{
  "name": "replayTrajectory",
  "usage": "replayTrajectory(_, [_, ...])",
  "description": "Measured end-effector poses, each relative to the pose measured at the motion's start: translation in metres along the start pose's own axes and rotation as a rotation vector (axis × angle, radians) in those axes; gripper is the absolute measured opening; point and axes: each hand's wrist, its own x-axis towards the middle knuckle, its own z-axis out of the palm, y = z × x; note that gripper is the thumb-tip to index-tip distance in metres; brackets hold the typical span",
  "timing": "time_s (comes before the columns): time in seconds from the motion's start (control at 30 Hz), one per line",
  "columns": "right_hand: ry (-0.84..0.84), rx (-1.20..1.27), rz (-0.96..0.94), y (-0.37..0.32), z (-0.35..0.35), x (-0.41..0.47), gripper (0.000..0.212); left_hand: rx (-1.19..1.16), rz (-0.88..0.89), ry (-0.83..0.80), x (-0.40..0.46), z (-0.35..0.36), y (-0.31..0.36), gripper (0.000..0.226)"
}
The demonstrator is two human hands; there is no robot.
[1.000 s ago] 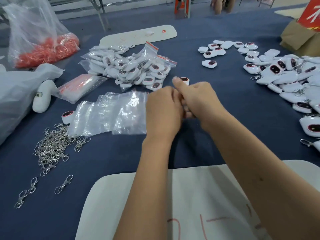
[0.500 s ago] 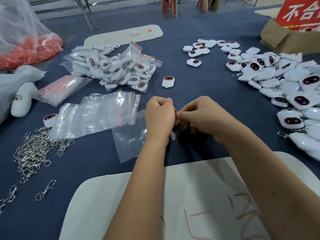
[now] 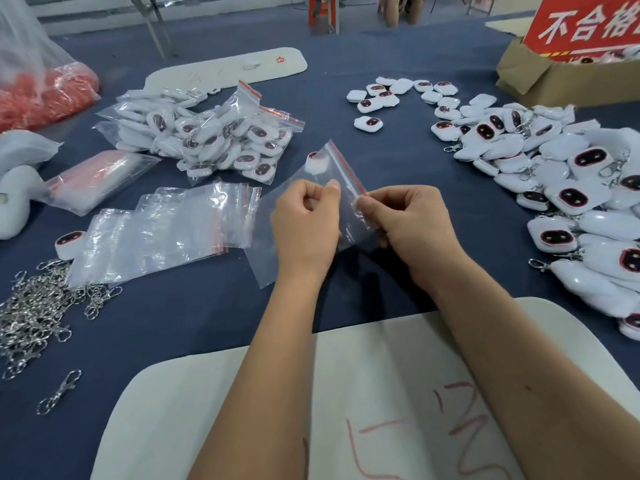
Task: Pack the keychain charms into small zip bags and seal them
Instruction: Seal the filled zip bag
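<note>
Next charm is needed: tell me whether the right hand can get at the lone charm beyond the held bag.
Probably yes, once freed. The right hand pinches the zip bag, which partly veils the lone charm lying just beyond it, with nothing else between.

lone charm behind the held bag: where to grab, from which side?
Judged from its pose: the charm lies flat with its face up, apart from the piles. Come from above and pinch its two long edges. The bag, held by both hands, partly screens it, so reach around that.

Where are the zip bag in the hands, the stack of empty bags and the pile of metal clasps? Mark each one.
zip bag (image 3: 341,174), head view, on its red zip strip.
stack of empty bags (image 3: 166,233), head view, on the clear middle.
pile of metal clasps (image 3: 33,313), head view, on the tangle's middle.
</note>
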Motion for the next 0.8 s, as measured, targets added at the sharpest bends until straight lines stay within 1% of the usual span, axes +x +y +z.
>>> replayTrajectory(0.1, [0.065,-0.047,-0.078,0.006,0.004,-0.002,0.022,0.054,-0.001,-0.08,-0.001,0.004,-0.002,0.037])
replayTrajectory(0.17, [0.072,-0.074,-0.108,0.009,0.006,-0.003,0.028,0.079,0.014,-0.098,-0.002,0.005,-0.002,0.035])
replayTrajectory(0.33, [0.068,-0.1,-0.091,0.01,0.008,-0.004,0.036,0.053,-0.043,-0.132,0.001,0.003,-0.001,0.027])
replayTrajectory(0.47, [0.076,-0.136,-0.069,0.007,0.009,-0.004,0.041,0.021,-0.074,-0.126,-0.001,0.002,0.001,0.023])
replayTrajectory(0.57, [0.13,-0.101,-0.014,0.005,0.008,-0.001,0.034,0.063,-0.054,-0.114,-0.003,0.0,0.004,0.016])
replayTrajectory(0.67, [0.255,-0.143,0.007,0.005,0.006,-0.001,0.022,0.102,-0.024,-0.108,-0.003,-0.006,0.008,0.007])
replayTrajectory(0.73, [0.285,-0.249,-0.034,0.005,0.007,-0.002,0.012,0.154,0.031,-0.107,0.001,-0.014,0.008,0.005])
replayTrajectory(0.8, [0.259,-0.333,-0.119,0.004,0.008,-0.005,0.016,0.248,0.118,-0.165,0.004,-0.022,0.008,0.006])
